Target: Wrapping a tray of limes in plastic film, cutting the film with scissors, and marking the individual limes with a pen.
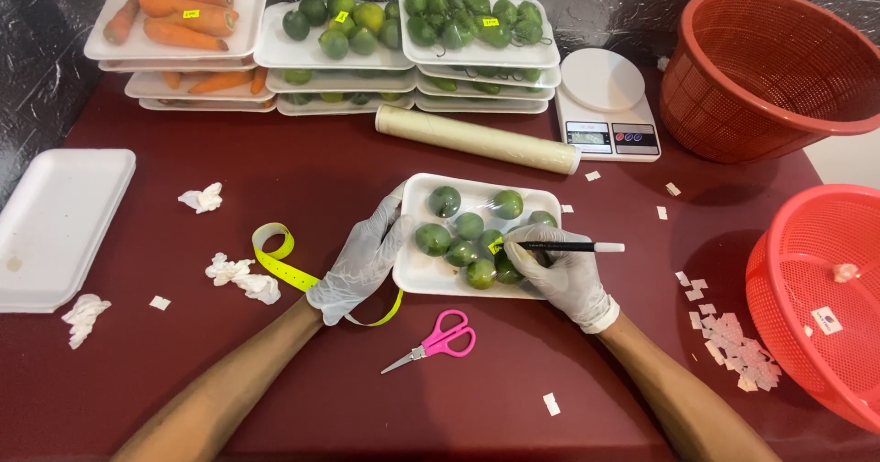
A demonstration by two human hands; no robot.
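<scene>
1. Head view: the gloved left hand (362, 262) lies on the left edge of a white foam tray (423, 277) at the middle of the dark red table (312, 178). Its fingers are slightly spread and curl over the rim.
2. The tray holds green limes (445, 201) under clear film.
3. The gloved right hand (561, 274) rests on the tray's right part. Its fingers pinch a black pen (573, 247), tip on a small yellow sticker (496, 244).
4. The right hand hides some limes beneath it; the sticker's marks are too small to make out.
5. Pink scissors (440, 340) lie just in front of the tray. A yellow measuring tape (286, 262) runs partly under the left hand.
6. Behind the tray lie a film roll (477, 139) and a kitchen scale (607, 104).
7. Two red baskets (765, 63) at right are cut off by the frame.
</scene>
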